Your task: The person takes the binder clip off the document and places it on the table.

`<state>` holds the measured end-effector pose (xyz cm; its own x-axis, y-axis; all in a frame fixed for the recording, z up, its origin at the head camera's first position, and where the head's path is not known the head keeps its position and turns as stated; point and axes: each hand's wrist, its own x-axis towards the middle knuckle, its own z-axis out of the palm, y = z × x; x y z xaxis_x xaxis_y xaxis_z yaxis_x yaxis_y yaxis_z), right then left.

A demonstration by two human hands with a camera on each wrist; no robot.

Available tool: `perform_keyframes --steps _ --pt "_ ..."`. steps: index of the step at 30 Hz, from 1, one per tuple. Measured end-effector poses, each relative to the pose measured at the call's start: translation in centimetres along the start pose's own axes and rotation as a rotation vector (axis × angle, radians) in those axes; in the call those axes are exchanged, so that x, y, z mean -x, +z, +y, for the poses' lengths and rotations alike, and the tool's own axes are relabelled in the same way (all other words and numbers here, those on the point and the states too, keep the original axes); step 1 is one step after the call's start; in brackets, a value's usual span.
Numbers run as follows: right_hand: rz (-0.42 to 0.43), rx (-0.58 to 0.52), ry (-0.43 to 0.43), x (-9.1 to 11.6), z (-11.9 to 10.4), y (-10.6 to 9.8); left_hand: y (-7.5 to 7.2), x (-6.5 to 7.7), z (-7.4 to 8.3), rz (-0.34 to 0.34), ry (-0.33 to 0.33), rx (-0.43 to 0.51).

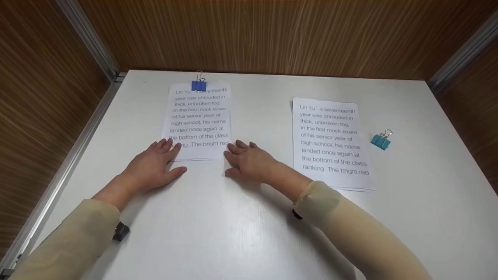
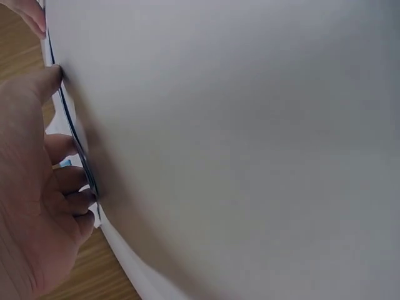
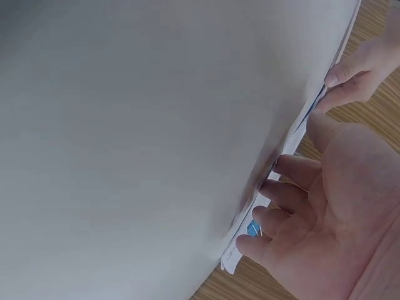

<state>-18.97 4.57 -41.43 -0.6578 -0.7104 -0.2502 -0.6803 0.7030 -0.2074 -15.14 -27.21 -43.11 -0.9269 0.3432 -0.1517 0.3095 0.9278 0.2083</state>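
Note:
On the left of the white table lies a stack of printed paper sheets (image 1: pixel 200 124), its top edge pinched by a blue binder clip (image 1: pixel 199 86). My left hand (image 1: pixel 151 167) rests with spread fingers over the stack's lower left corner, thumb stretched toward its bottom edge. Fingertips of my right hand (image 1: pixel 251 161) touch the lower right edge of the same stack. Both wrist views show the hands low along the tabletop, the fingers extended and pinching nothing.
To the right lies a second stack of printed sheets (image 1: pixel 330 144) with the same text and no clip on it. Beside it sits a teal binder clip (image 1: pixel 381 140). Wood-grain panels (image 1: pixel 253 37) stand behind and at both sides of the white table (image 1: pixel 233 237).

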Motion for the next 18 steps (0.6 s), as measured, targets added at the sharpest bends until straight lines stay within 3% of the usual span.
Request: perform_keyframes --steps 18 --pt "0.01 -0.085 -0.011 5.3 2.9 0.8 1.1 -0.5 5.0 -0.019 0.156 -0.037"
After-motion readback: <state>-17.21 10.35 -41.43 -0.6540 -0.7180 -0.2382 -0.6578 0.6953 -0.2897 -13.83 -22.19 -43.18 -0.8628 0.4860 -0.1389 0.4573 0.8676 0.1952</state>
